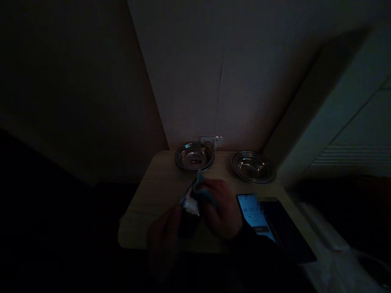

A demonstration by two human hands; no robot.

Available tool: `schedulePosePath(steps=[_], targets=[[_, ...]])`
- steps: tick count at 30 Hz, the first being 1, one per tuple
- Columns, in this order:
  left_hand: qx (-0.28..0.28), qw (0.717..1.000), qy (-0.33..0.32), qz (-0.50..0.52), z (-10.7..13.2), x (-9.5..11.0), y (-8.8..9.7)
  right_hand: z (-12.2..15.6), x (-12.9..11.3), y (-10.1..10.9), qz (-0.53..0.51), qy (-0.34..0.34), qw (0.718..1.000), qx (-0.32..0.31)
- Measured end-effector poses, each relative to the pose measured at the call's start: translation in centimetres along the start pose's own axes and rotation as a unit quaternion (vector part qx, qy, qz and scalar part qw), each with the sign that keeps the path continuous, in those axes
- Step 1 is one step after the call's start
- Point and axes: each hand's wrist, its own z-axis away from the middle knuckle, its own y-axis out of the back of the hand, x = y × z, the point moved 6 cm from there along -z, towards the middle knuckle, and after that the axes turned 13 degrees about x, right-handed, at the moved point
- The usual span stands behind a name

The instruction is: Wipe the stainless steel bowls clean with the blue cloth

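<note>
In the dim light my right hand (224,209) is closed around a blue cloth (200,179) that sticks out above the fingers. The cloth presses against a shiny metal dish (191,205), tilted and partly hidden behind the right hand. My left hand (165,230) pinches the near left edge of this dish between thumb and fingers. Both hands are over the front part of the small table, and the right one is slightly blurred.
On the pale wooden table (143,203) a stack of steel dishes (195,150) stands at the back left, another stack (253,167) at the back right. A lit phone (255,217) lies beside a dark flat object (290,232). A wall socket (211,141) is behind.
</note>
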Motion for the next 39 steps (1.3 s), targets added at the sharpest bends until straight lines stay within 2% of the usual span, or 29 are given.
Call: schedulePosePath(steps=[2,6,10,11,14,15,17,21,24,27,31,32,36,39], targets=[[0.013,1.0,-0.002,-0.004,0.0,0.0,0.2,-0.1,0.7,0.1,0.002,-0.033,0.999,0.01],[0.002,1.0,-0.027,-0.001,-0.1,0.3,0.1,-0.1,0.1,-0.2,-0.027,0.033,0.999,-0.015],[0.026,0.999,-0.017,-0.009,-0.1,0.3,0.4,0.0,0.7,0.2,-0.007,-0.037,0.999,0.013],[0.027,1.0,-0.012,-0.01,-0.1,0.3,0.4,0.2,0.3,0.2,-0.005,-0.032,0.999,0.013],[0.006,1.0,-0.008,0.004,0.0,0.3,0.1,0.6,-1.3,0.1,-0.014,0.052,0.999,0.0],[0.001,1.0,-0.006,0.007,0.0,0.3,0.0,0.5,-1.3,0.0,-0.017,0.057,0.998,-0.005],[0.013,1.0,0.003,0.007,0.0,0.1,0.1,0.0,0.0,-0.1,-0.021,0.013,1.0,0.004],[0.055,0.997,0.045,0.007,-0.2,-0.5,0.8,-0.3,4.0,-0.3,-0.048,-0.14,0.988,0.04],[0.044,0.998,0.044,-0.001,-0.3,-0.6,0.8,0.4,4.6,-0.2,-0.051,-0.185,0.979,0.066],[0.031,0.999,0.023,-0.005,-0.3,-0.5,0.7,0.8,2.3,0.0,-0.026,-0.113,0.992,0.056],[0.028,1.0,0.013,0.002,-0.3,-0.5,0.5,0.3,-1.0,-0.5,0.006,0.041,0.999,-0.023],[0.033,0.999,0.016,-0.003,-0.3,-0.5,0.5,0.1,-1.2,-0.7,0.014,0.047,0.998,-0.032],[0.05,0.998,0.022,-0.013,-0.3,-0.5,0.8,-0.4,-0.9,-0.7,0.03,-0.003,0.999,-0.015],[0.026,1.0,0.01,-0.006,-0.2,0.0,0.6,-0.2,-2.0,-0.9,0.011,0.059,0.998,-0.037]])
